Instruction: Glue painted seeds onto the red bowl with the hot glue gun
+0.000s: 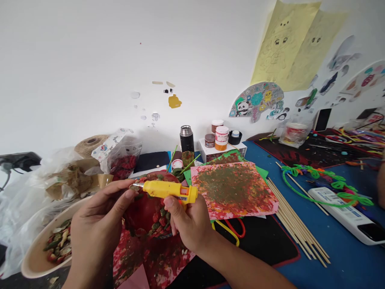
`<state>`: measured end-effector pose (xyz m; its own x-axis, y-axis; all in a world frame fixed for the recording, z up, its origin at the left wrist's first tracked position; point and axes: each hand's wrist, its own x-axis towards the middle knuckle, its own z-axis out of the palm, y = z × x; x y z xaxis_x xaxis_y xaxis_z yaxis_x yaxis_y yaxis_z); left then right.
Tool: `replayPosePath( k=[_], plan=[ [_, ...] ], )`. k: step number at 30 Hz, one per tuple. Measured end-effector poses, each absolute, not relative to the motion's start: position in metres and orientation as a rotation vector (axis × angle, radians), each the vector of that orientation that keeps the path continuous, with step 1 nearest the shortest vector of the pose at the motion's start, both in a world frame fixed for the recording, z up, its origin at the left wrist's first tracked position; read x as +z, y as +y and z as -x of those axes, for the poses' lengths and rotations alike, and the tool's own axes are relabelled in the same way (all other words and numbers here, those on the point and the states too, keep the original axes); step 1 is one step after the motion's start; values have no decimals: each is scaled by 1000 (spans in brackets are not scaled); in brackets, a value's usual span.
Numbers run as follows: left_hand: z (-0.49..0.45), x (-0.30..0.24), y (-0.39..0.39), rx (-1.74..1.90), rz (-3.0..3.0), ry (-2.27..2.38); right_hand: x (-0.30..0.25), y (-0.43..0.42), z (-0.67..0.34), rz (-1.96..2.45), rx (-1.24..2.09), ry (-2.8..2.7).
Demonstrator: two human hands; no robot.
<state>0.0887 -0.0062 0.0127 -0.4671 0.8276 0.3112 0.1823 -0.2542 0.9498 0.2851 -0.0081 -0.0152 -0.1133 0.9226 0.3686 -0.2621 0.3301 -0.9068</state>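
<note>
Right hand (192, 222) wrapped round the yellow glue gun (162, 189), centre frame, nozzle (140, 184) right at a small piece (134, 188), left hand (98, 216) pinching it!

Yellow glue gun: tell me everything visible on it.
The glue gun has a yellow, plastic-looking body with smudges, a cutout and small printed label near the rear, and a metallic nozzle. It's held roughly level, nozzle toward the left hand. The right hand grips it, hiding most of the handle. The tip is at a small piece in the left fingers; contact is unclear.
</note>
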Motion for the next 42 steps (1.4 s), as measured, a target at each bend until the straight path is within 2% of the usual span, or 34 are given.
replayPosePath(
  k=[42],
  plan=[
    [-91,17,-8,1837,-1180,1568,-14,-9,-285,808,1177,-1316]
  ],
)
